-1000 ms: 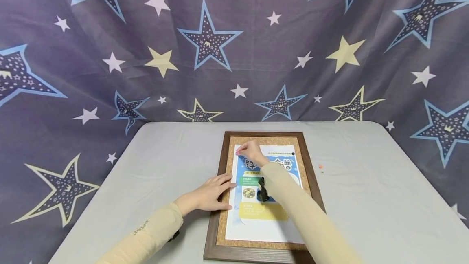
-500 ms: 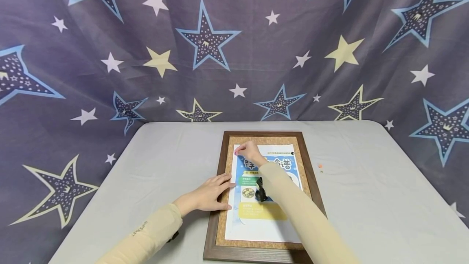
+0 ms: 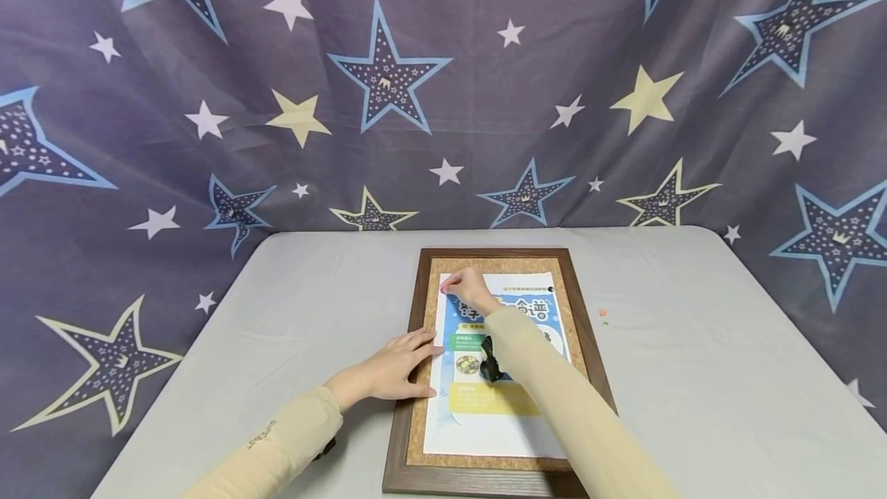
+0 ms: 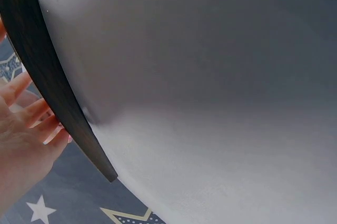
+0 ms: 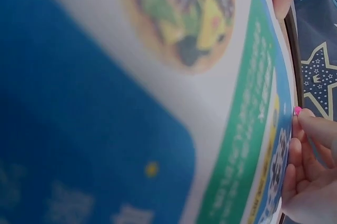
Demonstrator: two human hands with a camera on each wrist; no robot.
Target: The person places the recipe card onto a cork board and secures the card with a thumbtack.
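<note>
A printed poster [image 3: 499, 431] with Chinese lettering and food pictures lies on a cork board [image 3: 485, 263] in a dark wooden frame [image 3: 396, 437]. At the poster's upper left corner, my right hand [image 3: 473, 289] pinches a pink pushpin [image 5: 297, 110] between thumb and forefinger. My left hand [image 3: 388, 370] rests across the frame's left side, fingers spread and fingertips on the poster's left edge. The left wrist view shows that hand's fingers reaching over the dark rail. A small round black pin [image 3: 550, 289] sits at the poster's upper right corner.
The board lies on a table with a light grey cover [image 3: 333, 291]. To the right of the frame are a tiny orange piece [image 3: 603, 313] and a tiny greenish one [image 3: 606, 323]. A dark star-patterned curtain [image 3: 471, 83] hangs behind and at both sides.
The head view has shifted slightly, so everything sits a little further left in it. Both hands keep their places, the right one still pinching the pink pushpin at the corner.
</note>
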